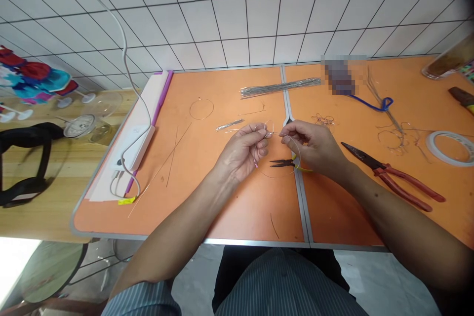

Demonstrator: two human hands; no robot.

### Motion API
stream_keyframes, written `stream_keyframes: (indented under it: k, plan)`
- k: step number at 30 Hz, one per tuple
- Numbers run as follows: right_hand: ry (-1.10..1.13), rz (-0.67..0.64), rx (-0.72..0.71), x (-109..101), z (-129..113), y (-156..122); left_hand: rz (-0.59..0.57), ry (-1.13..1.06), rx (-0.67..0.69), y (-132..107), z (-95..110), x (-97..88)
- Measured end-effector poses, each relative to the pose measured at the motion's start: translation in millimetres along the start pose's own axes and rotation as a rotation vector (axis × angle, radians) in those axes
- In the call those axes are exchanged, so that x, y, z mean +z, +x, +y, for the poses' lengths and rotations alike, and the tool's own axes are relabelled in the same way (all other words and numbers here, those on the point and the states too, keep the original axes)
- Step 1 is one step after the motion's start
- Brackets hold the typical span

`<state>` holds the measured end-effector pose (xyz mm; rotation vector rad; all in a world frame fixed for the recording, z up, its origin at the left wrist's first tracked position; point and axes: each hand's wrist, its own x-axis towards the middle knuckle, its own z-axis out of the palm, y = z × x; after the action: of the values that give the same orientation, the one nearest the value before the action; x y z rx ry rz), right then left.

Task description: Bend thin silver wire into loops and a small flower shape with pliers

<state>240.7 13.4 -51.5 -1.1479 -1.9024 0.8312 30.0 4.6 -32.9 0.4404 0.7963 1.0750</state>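
Observation:
Near the middle of the orange table, my left hand [249, 150] pinches a thin bent wire [298, 150] between thumb and fingers. Just to its right, my right hand [310, 140] pinches the same wire, which curves in a loop below both hands. Small wire bends stick up by my left fingertips, and a tiny pinkish end hangs under them. Small needle-nose pliers [282, 163] with yellow handles lie beneath my hands, partly hidden by the right one. Larger red-handled long-nose pliers [388, 173] rest right of my right forearm.
A bundle of straight wires [277, 88] lies at the back, with a short bundle [229, 125] nearer. Loose wire bits are scattered about. A roll of white tape [431, 148] sits at right. A white power strip [137, 147] with its cord lies left. The orange folding table [237, 217] has a centre seam.

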Motion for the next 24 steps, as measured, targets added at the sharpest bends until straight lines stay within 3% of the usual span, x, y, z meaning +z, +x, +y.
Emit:
stream_keyframes:
  k: [14, 19, 24]
  plan:
    - [-0.083, -0.036, -0.069, 1.6, -1.1, 1.2, -0.001, 0.012, 0.054, -1.3, -4.3, 0.7]
    - [-0.064, -0.054, -0.055, 1.7, 2.7, 2.5, 0.025, 0.031, 0.053, -2.4, -4.2, 2.5]
    - [-0.098, -0.064, -0.13, 4.1, 6.8, 1.6, 0.082, 0.037, 0.035, -2.6, -2.7, 5.2]
